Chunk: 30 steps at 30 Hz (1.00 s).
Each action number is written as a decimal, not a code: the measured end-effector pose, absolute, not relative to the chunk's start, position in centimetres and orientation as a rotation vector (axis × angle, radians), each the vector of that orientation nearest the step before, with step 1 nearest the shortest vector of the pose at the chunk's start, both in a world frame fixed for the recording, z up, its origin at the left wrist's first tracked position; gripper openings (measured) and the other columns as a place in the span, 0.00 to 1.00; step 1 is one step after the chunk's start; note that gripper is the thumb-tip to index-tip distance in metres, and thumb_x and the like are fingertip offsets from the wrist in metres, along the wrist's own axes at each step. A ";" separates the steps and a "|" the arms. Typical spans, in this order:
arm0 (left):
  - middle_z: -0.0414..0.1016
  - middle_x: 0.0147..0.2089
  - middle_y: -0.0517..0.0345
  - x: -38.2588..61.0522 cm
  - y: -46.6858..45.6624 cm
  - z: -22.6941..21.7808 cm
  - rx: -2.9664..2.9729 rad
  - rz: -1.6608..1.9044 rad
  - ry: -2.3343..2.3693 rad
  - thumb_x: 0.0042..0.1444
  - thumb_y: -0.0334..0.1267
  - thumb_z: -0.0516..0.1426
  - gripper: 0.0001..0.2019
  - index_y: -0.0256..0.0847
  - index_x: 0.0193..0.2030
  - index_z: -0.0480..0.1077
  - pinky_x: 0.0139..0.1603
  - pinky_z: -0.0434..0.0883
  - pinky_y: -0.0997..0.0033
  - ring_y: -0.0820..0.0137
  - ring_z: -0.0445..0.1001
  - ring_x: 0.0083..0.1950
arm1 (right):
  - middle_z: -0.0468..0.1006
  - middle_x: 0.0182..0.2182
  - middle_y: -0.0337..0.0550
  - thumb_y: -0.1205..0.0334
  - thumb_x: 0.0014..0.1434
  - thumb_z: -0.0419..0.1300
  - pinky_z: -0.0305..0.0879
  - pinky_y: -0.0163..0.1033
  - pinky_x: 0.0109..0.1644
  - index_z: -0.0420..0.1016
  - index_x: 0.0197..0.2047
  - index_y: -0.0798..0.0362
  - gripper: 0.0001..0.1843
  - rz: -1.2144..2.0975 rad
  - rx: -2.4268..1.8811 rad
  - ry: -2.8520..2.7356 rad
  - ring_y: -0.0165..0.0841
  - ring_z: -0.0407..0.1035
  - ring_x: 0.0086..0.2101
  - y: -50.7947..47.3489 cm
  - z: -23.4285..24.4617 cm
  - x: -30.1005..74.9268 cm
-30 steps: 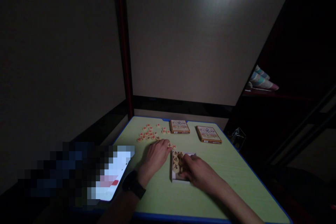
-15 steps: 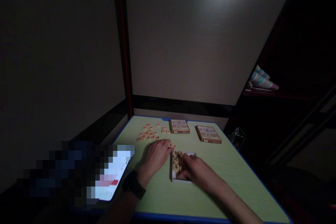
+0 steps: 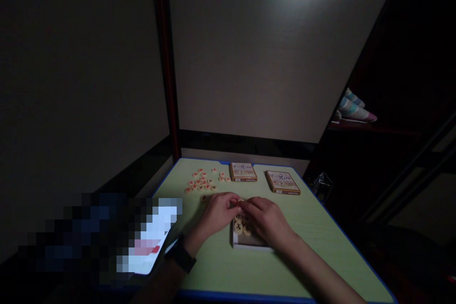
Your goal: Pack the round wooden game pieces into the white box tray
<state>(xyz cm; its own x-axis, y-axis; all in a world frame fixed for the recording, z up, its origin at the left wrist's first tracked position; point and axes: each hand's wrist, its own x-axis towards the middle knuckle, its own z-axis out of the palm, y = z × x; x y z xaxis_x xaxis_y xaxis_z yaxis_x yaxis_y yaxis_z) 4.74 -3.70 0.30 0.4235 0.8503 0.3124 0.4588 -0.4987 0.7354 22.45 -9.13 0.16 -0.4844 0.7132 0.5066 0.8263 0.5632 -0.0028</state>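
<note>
A small white box (image 3: 249, 241) lies on the green table (image 3: 306, 228) and holds several round pale game pieces with black marks (image 3: 239, 226). My right hand (image 3: 265, 221) rests over the box, its fingers curled and reaching left to the box's far corner. My left hand (image 3: 217, 213), with a dark watch on its wrist, lies just left of the box with its fingers bent. The fingertips of both hands meet at a piece by the box's far left corner; which hand grips it I cannot make out.
Several round pieces with red marks (image 3: 201, 181) lie scattered at the table's far left. Two flat orange-edged boxes (image 3: 243, 171) (image 3: 282, 182) sit near the far edge. A blurred bright object (image 3: 149, 242) lies at the left edge. A glass (image 3: 321, 185) stands right of the table.
My right hand has slid forward and left over the box to meet the left hand's fingertips. My left hand has curled its fingers inward toward the box corner.
</note>
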 end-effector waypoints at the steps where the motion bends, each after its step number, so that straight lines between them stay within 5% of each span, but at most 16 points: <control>1: 0.78 0.29 0.64 4.8 -3.6 0.1 2.059 0.897 1.084 0.48 0.26 0.61 0.09 0.42 0.34 0.78 0.33 0.67 0.77 0.74 0.72 0.30 | 0.79 0.36 0.46 0.66 0.63 0.58 0.64 0.37 0.39 0.74 0.52 0.53 0.13 -0.416 -1.197 -2.358 0.35 0.71 0.35 -9.2 0.1 22.6; 7: 0.77 0.28 0.62 5.1 -3.0 -1.3 1.817 0.812 0.911 0.44 0.30 0.64 0.08 0.38 0.34 0.79 0.28 0.65 0.77 0.75 0.70 0.28 | 0.78 0.30 0.45 0.67 0.65 0.57 0.62 0.36 0.33 0.75 0.49 0.57 0.10 -0.625 -1.057 -2.374 0.32 0.70 0.30 -10.0 -0.1 23.3; 17: 0.73 0.26 0.62 4.7 -3.4 -0.6 2.117 0.839 0.932 0.49 0.40 0.63 0.07 0.39 0.30 0.78 0.27 0.61 0.77 0.75 0.66 0.27 | 0.81 0.34 0.47 0.66 0.66 0.54 0.67 0.35 0.34 0.76 0.49 0.55 0.12 -0.400 -1.047 -2.361 0.33 0.74 0.31 -11.9 -1.9 24.5; 30: 0.71 0.25 0.62 4.2 -3.2 -0.5 2.346 0.837 1.061 0.51 0.33 0.57 0.08 0.40 0.35 0.77 0.30 0.62 0.74 0.73 0.66 0.26 | 0.82 0.34 0.46 0.64 0.64 0.57 0.68 0.36 0.37 0.79 0.47 0.53 0.12 -0.196 -1.196 -2.408 0.35 0.75 0.33 -11.9 -1.8 24.2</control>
<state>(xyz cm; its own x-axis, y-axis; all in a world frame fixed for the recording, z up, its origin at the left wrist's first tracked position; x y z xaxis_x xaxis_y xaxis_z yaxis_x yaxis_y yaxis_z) 4.24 -3.18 -0.47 0.5250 0.7777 0.3457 0.5175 -0.6142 0.5958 24.18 -11.87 -1.84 -0.5282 0.7224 0.4462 0.7850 0.6158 -0.0677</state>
